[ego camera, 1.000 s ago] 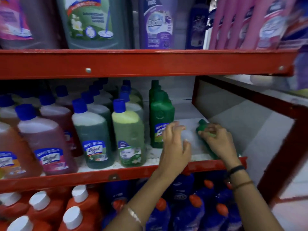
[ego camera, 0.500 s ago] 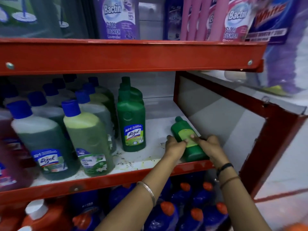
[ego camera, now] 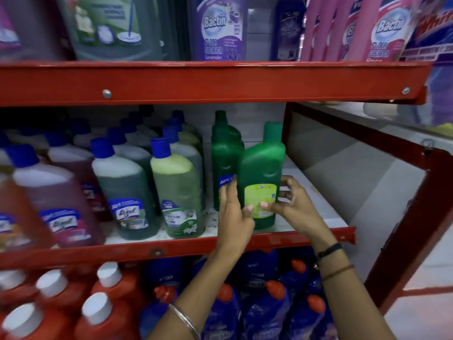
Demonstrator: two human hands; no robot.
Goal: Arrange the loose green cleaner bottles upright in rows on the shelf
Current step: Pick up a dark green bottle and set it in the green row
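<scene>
Nearest, the left hand (ego camera: pixel 234 212) and right hand (ego camera: pixel 291 204) grasp a green bottle (ego camera: pixel 262 177) from either side, upright at the front edge of the shelf (ego camera: pixel 306 235), label side turned outward; tilted a little, it could topple forward if let go early; just behind stands a row of green bottles (ego camera: pixel 224 155), opaque, contents unseen; leftward, blue-capped clear bottles (ego camera: pixel 175 187) hold green liquid
</scene>
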